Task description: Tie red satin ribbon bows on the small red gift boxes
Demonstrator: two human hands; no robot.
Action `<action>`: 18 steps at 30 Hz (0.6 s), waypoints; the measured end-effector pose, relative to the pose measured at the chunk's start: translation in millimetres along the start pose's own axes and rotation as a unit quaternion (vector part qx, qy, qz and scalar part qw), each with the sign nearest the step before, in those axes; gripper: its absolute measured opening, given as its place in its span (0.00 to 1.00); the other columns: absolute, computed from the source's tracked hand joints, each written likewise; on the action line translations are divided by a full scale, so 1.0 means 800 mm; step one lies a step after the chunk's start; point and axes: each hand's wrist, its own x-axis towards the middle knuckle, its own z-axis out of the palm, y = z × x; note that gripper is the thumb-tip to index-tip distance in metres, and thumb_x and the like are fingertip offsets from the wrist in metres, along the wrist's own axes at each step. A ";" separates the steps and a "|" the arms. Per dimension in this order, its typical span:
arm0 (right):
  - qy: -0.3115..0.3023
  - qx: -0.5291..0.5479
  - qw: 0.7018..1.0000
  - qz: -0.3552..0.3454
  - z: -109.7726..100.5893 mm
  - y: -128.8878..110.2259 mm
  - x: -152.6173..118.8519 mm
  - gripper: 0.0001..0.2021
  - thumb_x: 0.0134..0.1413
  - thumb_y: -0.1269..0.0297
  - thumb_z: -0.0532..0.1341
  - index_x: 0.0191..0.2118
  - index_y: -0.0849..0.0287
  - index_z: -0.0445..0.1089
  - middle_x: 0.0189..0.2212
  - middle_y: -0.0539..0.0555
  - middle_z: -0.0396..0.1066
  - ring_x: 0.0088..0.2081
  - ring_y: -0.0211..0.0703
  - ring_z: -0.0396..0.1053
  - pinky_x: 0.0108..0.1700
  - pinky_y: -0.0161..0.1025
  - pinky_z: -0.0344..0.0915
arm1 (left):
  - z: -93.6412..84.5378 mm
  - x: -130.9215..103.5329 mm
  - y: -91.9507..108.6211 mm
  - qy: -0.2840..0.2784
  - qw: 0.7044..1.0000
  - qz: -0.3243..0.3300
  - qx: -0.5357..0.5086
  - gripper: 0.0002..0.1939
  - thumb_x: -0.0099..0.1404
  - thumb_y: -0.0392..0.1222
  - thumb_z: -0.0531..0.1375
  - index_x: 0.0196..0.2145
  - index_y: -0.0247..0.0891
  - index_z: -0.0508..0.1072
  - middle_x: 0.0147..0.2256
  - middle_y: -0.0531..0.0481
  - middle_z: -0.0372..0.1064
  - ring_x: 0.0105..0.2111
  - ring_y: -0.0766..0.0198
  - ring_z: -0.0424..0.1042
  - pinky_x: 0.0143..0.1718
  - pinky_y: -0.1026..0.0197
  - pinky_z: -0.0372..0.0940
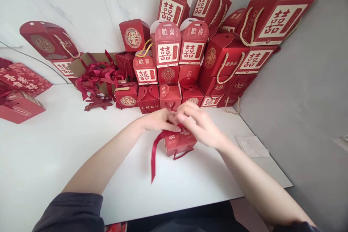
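Observation:
A small red gift box (176,145) with a dark red cord handle stands on the white table in front of me. On its top, my left hand (160,119) and my right hand (199,123) meet over a dark red ribbon (154,156). One end of the ribbon hangs down past the box's left side onto the table. The left thumb presses the ribbon against the box top, its fingers bent inward. My right fingers are curled and pinched together over the same spot, partly blurred, and cover much of the ribbon there.
Stacked red gift boxes (168,74) line the wall behind my hands. Loose red ribbons (100,74) spill from an open cardboard box at the left. More red boxes (21,107) stand at the far left. A clear flat sheet (252,146) lies near the right edge.

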 end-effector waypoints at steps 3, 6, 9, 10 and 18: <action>-0.041 0.047 0.993 0.102 -0.008 0.037 -0.006 0.23 0.69 0.51 0.47 0.32 0.58 0.72 0.46 0.57 0.69 0.53 0.46 0.64 0.58 0.46 0.57 | -0.001 0.001 0.000 -0.048 0.998 -0.024 0.016 0.09 0.59 0.43 0.65 0.27 0.36 0.81 0.40 0.48 0.76 0.48 0.58 0.72 0.52 0.60 0.62; -0.069 0.126 0.980 0.134 0.001 0.056 -0.011 0.21 0.67 0.49 0.50 0.32 0.57 0.72 0.51 0.56 0.69 0.59 0.46 0.61 0.62 0.49 0.52 | -0.002 0.002 0.003 -0.059 0.998 -0.017 0.014 0.08 0.61 0.43 0.64 0.29 0.37 0.82 0.45 0.47 0.75 0.54 0.57 0.68 0.57 0.60 0.58; -0.080 0.210 0.965 0.136 0.007 0.058 -0.013 0.17 0.62 0.51 0.59 0.28 0.58 0.71 0.53 0.56 0.69 0.61 0.48 0.60 0.63 0.50 0.53 | -0.002 0.002 0.005 -0.063 0.998 -0.003 0.010 0.07 0.61 0.42 0.64 0.30 0.38 0.82 0.45 0.46 0.76 0.60 0.57 0.62 0.60 0.59 0.56; -0.082 0.237 0.959 0.133 0.008 0.058 -0.014 0.16 0.60 0.53 0.61 0.27 0.58 0.70 0.53 0.57 0.69 0.60 0.48 0.61 0.62 0.50 0.54 | -0.002 0.002 0.005 -0.063 0.998 -0.005 0.012 0.07 0.61 0.42 0.65 0.31 0.38 0.82 0.44 0.46 0.77 0.62 0.57 0.60 0.61 0.59 0.55; 0.059 0.149 0.987 -0.002 -0.003 0.059 -0.034 0.06 0.52 0.62 0.69 0.29 0.55 0.74 0.37 0.55 0.75 0.43 0.45 0.73 0.48 0.46 0.69 | -0.008 0.006 -0.013 -0.071 0.997 -0.027 -0.010 0.08 0.59 0.45 0.66 0.34 0.41 0.83 0.40 0.45 0.79 0.65 0.57 0.54 0.63 0.55 0.54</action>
